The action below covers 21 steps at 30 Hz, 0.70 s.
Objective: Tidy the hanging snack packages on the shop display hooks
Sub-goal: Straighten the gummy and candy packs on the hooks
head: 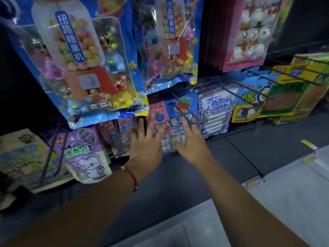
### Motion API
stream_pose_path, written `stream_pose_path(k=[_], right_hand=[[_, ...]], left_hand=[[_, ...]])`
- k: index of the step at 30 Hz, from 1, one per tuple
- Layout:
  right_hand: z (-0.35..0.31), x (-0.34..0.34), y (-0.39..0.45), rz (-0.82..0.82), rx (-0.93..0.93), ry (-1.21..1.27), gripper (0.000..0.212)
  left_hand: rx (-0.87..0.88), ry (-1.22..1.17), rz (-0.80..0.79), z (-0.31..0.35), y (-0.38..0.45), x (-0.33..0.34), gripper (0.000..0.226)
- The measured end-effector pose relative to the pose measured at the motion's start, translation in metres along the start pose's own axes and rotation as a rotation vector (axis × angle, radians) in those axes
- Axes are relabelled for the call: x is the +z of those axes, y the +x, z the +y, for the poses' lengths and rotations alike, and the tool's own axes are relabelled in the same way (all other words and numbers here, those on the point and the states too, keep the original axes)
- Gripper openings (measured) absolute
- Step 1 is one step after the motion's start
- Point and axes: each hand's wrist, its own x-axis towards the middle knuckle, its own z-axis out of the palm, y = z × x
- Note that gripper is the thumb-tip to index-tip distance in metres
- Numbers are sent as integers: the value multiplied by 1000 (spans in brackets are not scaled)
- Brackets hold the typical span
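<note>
A pink-and-blue roll-candy package (171, 120) hangs on a grey wire hook (185, 108) in the lower row. My left hand (145, 145) lies with spread straight fingers against its left side. My right hand (191, 143) lies flat against its right lower part, fingers straight. Neither hand grips anything. To the left hang a purple marshmallow package (83, 154) and a pink package (122, 132). To the right hangs a blue-and-white milk-candy package (217, 113).
Two large candy-machine toy packs (83, 59) (169, 40) hang above, overlapping the lower row. Pink marshmallow packs (249, 32) hang at the upper right. A yellow egg-candy package (249, 106) and green boxes (293, 97) sit at the right. Below is a dark shelf (240, 157) with yellow price tags.
</note>
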Motion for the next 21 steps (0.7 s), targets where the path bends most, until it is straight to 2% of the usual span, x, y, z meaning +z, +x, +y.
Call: stream_pose_path(k=[5, 11, 14, 18, 21], right_hand=[[-2, -14, -25, -123, 23, -195, 96], [-25, -52, -59, -49, 12, -302, 93], [-41, -61, -87, -52, 16, -364, 92], [-61, -56, -125, -208, 62, -500, 95], [-78, -56, -147, -247, 49, -536, 95]], left_hand=[[-12, -119, -79, -22, -32, -2, 92], [34, -103, -108, -42, -89, -22, 91], [21, -111, -176, -54, -119, -30, 92], [67, -76, -222, -69, -161, -38, 96], [124, -27, -202, -77, -191, -51, 100]])
